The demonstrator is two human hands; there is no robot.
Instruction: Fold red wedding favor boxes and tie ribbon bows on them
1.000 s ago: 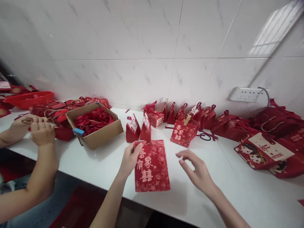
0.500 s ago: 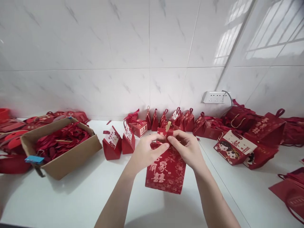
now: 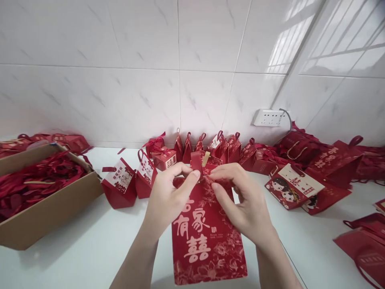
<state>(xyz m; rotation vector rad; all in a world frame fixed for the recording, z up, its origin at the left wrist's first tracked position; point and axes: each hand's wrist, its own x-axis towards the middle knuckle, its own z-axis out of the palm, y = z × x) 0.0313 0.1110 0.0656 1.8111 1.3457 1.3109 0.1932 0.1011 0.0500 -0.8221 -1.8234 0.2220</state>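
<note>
A red gift box (image 3: 207, 257) with pale printed characters and flowers hangs upright in front of me, its front face towards me. My left hand (image 3: 174, 196) is closed on the box's top, thumb pressed beside a dark red ribbon loop (image 3: 197, 161) that stands up there. On the other side of the top, my right hand (image 3: 243, 200) pinches near the ribbon's base with thumb and fingertips; exactly what lies between them is partly hidden. A small gold strip (image 3: 206, 159) sticks up behind the ribbon.
At left stands a cardboard box (image 3: 57, 208) of red ribbons. Two tagged red boxes (image 3: 120, 190) stand beside it. Several small red boxes (image 3: 234, 146) line the wall below a power strip (image 3: 270, 117). At right lie a box with cartoon figures (image 3: 293, 186) and red bags (image 3: 365, 245).
The gift box appears larger and lower, nearer to me. The ribbon loop now stands up above my left thumb, and my right fingers have loosened slightly. The view has shifted right.
</note>
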